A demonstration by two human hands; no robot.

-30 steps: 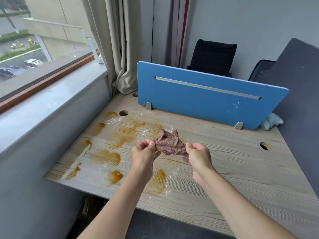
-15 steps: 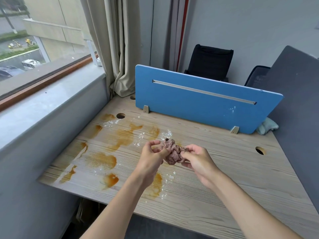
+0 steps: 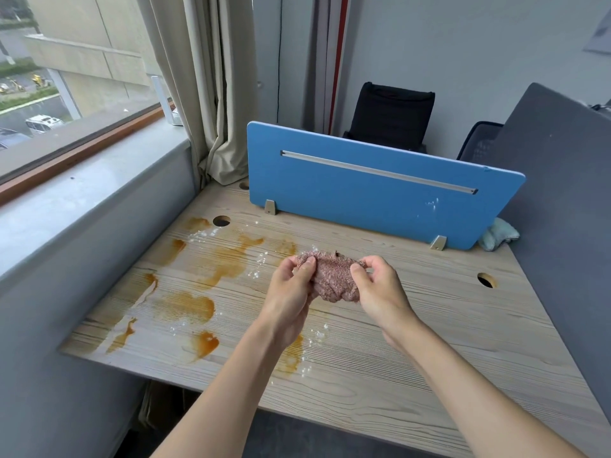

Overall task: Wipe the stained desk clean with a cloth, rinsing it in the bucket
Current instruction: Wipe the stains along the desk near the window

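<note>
Cloth (image 3: pixel 334 279) held just above the middle of the desk (image 3: pixel 429 325), right of the brown stains (image 3: pixel 185 307). My left hand (image 3: pixel 291 292) and right hand (image 3: pixel 380 292) each pinch its upper edge, thumbs clamped on the pile. It looks soft, limp and light, so I judge it best bunched into a wad for wiping.

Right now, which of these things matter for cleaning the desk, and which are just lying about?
In the job: brownish cloth, gripped by left hand and right hand; orange-brown stains; desk. No bucket shows.

Just lying about: blue divider; pale green rag at its end; black chair; curtain.
</note>
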